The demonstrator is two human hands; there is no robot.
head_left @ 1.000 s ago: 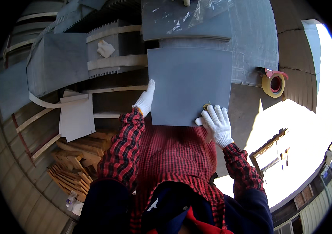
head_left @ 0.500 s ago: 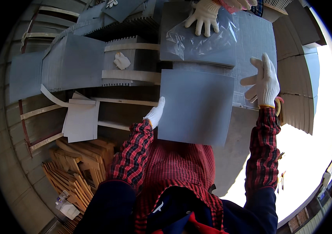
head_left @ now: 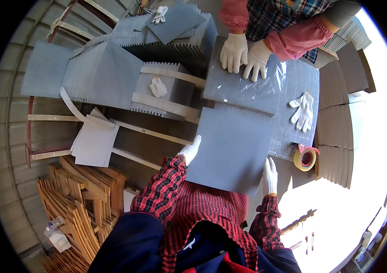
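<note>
I hold a square grey slab flat in front of my chest. My left hand, in a white glove, grips its left edge. My right hand, also gloved, grips its right edge near the lower corner. Beyond it, a stack of grey slabs under clear plastic film lies on the work table. Another person's two gloved hands press down on that film.
A loose white glove and a roll of tape lie on the table at right. Stacks of grey slabs with strapping and a glove fill the upper left. Wooden slats are piled at lower left. Flat cardboard pieces lie at right.
My right hand came down from beside the table and took the slab's right edge. The view shifted, and the other person's hands now rest on the film-covered stack.
</note>
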